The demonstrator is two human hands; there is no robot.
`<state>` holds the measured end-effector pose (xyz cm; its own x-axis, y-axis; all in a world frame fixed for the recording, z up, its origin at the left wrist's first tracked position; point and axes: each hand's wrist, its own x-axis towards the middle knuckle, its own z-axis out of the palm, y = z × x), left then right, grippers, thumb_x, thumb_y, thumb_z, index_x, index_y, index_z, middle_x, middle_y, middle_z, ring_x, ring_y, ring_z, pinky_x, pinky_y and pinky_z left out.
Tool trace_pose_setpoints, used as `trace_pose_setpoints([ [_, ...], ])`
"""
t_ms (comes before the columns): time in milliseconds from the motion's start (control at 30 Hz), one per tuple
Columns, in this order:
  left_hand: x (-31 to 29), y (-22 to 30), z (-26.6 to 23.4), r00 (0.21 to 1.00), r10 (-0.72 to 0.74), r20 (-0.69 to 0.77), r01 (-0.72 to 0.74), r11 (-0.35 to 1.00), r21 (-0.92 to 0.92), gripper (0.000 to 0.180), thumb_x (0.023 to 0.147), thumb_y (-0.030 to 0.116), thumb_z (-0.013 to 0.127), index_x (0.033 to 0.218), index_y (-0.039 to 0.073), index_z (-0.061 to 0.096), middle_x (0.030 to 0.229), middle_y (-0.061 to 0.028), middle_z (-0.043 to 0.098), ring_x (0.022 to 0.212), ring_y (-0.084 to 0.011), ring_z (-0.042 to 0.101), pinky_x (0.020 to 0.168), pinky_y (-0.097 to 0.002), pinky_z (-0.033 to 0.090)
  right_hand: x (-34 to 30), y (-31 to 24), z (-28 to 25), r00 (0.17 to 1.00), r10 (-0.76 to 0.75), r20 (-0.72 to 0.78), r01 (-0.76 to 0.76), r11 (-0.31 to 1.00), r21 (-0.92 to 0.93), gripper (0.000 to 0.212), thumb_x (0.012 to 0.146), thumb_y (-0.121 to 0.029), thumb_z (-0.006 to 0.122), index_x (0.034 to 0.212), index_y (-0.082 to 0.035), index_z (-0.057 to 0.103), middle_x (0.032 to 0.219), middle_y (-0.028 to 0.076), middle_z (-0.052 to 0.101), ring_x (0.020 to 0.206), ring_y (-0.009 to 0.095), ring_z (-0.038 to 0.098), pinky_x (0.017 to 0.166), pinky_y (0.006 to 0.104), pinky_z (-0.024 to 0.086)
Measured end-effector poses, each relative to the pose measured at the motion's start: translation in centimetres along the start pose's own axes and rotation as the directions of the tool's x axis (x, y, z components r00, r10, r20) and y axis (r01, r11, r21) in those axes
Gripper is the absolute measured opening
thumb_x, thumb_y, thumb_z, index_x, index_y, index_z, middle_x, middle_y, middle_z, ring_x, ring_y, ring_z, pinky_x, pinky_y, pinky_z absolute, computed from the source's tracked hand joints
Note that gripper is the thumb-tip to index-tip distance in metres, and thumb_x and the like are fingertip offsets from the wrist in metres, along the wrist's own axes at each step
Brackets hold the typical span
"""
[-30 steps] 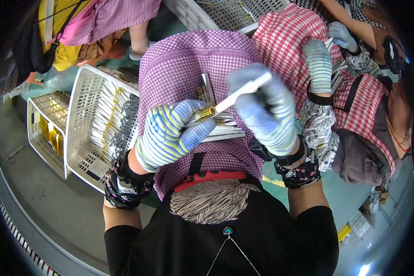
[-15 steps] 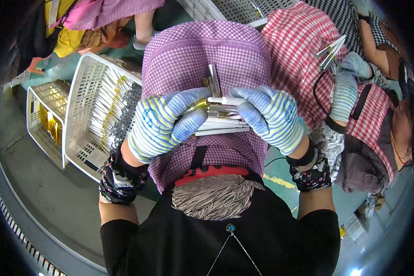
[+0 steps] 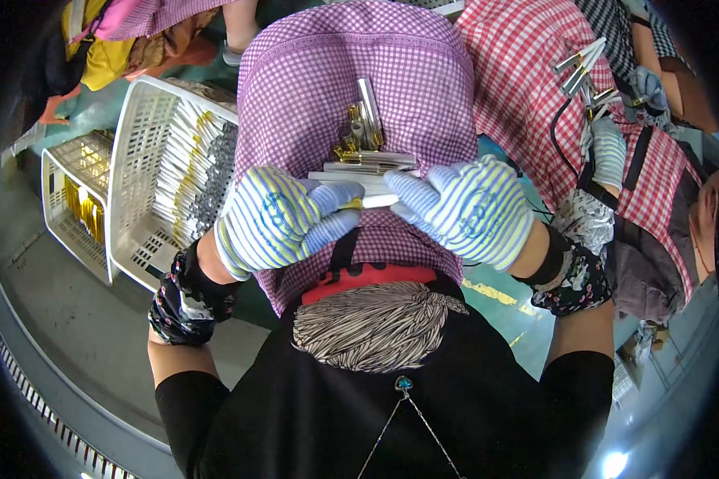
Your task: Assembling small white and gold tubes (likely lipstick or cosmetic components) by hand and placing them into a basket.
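A slim white stick with a gold-coloured end [image 3: 379, 201] lies level between my two striped gloved hands. My left hand [image 3: 284, 219] pinches it near the gold end. My right hand [image 3: 467, 209] grips the white end with thumb and fingertips. Just beyond my fingers, several white sticks [image 3: 335, 176] and shiny silver tubes [image 3: 371, 162] rest across the purple checked apron on my lap. Small gold pieces [image 3: 350, 146] and upright silver tubes [image 3: 367, 104] lie farther up the cloth. My fingers partly hide the stick's ends.
To my left stands a white basket [image 3: 128, 176] of white sticks with gold bands and grey ends. Beside it, a smaller crate [image 3: 53, 188] holds gold pieces. At my right sits a co-worker in a red checked apron [image 3: 511, 72], with similar sticks [image 3: 587, 60] on the cloth.
Both hands have come nearer to me with the stick, uncovering the pieces on my lap. The co-worker's gloved hands have moved apart.
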<state>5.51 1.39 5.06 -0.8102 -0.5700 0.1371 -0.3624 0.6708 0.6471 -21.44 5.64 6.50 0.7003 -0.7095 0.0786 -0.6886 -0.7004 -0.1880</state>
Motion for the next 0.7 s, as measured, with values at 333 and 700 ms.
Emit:
trace_pose_setpoints([
  [333,-1.8,1.2,1.7,0.983,0.101,0.156,-0.129,0.976,0.178,0.035,0.086,0.033,0.07,0.112,0.01,0.065,0.054,0.0027,0.048,0.041,-0.0162,0.048,0.039,-0.0321,0.037,-1.4,-1.6,1.3,0.906,0.091,0.414,-0.337,0.748,0.572,0.033,0.097,-0.037,0.055,0.105,-0.008,0.07,0.084,0.015,0.071,0.074,0.034,0.068,0.066,0.0448,0.055],
  [700,-2.4,0.8,-0.1,0.989,-0.04,0.141,0.022,0.991,0.131,0.025,0.086,0.029,0.066,0.104,0.012,0.07,0.088,-0.0049,0.067,0.077,-0.024,0.066,0.063,-0.0356,0.052,-1.4,0.4,3.6,0.915,0.218,0.341,-0.267,0.958,0.106,0.04,0.087,-0.042,0.064,0.112,-0.011,0.068,0.09,0.008,0.062,0.075,0.024,0.063,0.063,0.0411,0.05],
])
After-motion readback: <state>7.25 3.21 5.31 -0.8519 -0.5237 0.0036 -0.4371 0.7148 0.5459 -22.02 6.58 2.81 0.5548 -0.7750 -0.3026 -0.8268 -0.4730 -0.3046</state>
